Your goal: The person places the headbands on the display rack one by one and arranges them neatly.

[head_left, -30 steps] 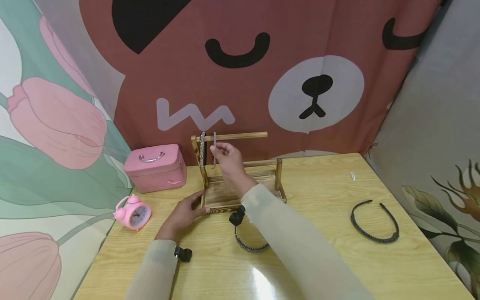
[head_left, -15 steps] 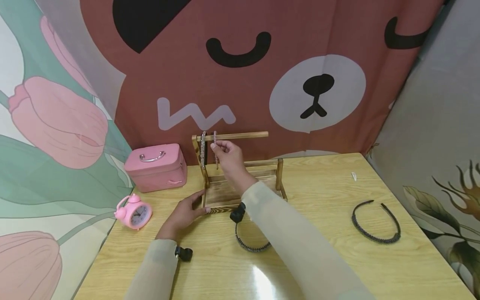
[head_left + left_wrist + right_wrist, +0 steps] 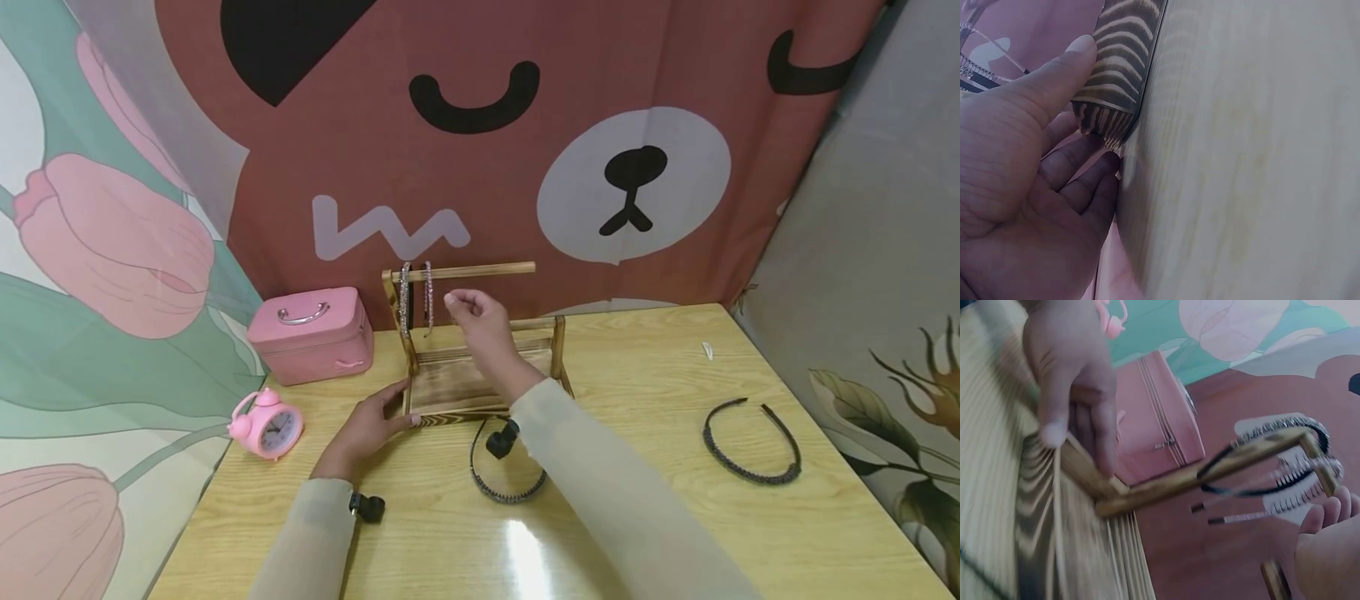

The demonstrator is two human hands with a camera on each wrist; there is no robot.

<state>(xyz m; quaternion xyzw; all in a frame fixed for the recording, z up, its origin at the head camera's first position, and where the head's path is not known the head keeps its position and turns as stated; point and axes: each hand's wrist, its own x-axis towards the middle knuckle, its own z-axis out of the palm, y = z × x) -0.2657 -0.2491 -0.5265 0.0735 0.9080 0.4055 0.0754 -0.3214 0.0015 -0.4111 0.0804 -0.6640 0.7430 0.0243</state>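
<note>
A wooden rack (image 3: pixel 558 354) stands on the table, with a raised bar (image 3: pixel 487 271) along its top. My left hand (image 3: pixel 367 427) grips the rack's front left corner; in the left wrist view the thumb lies along the striped wooden edge (image 3: pixel 1124 59) and the fingers bend round its end. Two headbands hang from the bar's left part: a sparkly silver one (image 3: pixel 405 308) and a pinkish beaded one (image 3: pixel 429 292). Just right of the pinkish headband, my right hand (image 3: pixel 483 329) is held in the air, fingers bent loosely, nothing visible between them.
A dark braided headband (image 3: pixel 506 498) lies before the rack, partly behind the right wrist's camera. Another dark headband (image 3: pixel 750 477) and a small white hair clip (image 3: pixel 707 351) lie at right. A pink case (image 3: pixel 311 337) and a pink alarm clock (image 3: pixel 273 429) stand at left.
My right hand has let go of the pinkish headband and moved right, away from it. The headband stays hanging on the bar. My left hand keeps its place on the rack.
</note>
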